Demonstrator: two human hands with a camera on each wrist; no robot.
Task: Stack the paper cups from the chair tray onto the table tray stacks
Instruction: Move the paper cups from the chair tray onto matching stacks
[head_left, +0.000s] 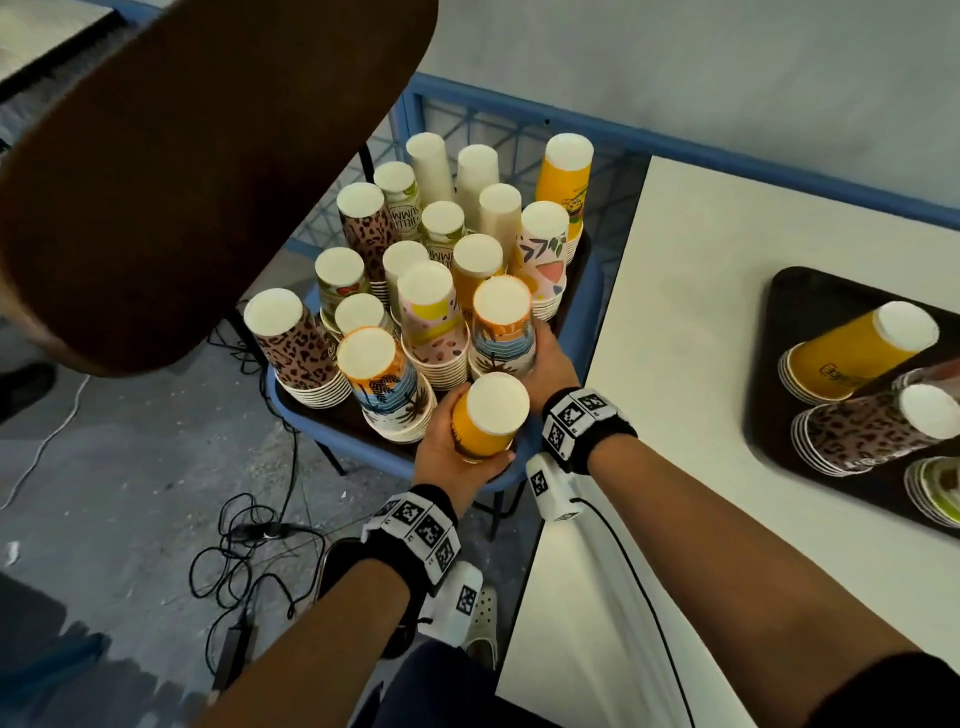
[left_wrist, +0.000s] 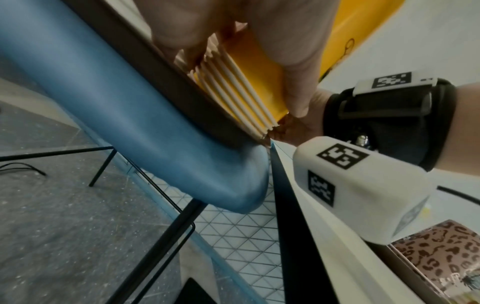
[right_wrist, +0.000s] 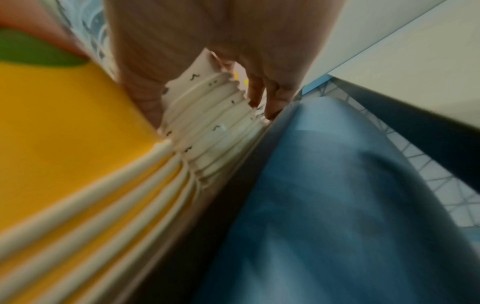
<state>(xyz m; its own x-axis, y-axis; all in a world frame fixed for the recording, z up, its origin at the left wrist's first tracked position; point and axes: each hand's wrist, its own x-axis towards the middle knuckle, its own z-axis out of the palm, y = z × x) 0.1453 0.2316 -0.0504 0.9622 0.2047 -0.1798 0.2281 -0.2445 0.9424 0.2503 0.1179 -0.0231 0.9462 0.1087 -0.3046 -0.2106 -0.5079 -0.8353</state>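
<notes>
Progress looks early: the chair tray (head_left: 582, 270) is crowded with well over a dozen upside-down stacks, while the table tray (head_left: 789, 291) on the white table (head_left: 675, 322) shows only three: a yellow stack (head_left: 852, 348), a leopard-print stack (head_left: 867, 431) and a greenish one at the frame's edge. Nearly all the moving appears still to be done.

The left hand (head_left: 457, 447) wraps its fingers round the yellow cup stack (head_left: 488, 421) at the tray's near corner. The right hand (head_left: 550, 364) curls round the palm-print stack (head_left: 504, 332) just behind it.

The cups are thin tapered paper with flat white bases and rolled rims that form ribbed bands where nested. The dark tray is rigid, with a raised lip. It rests on a smooth blue chair seat (left_wrist: 145, 115) with thin black metal legs.
</notes>
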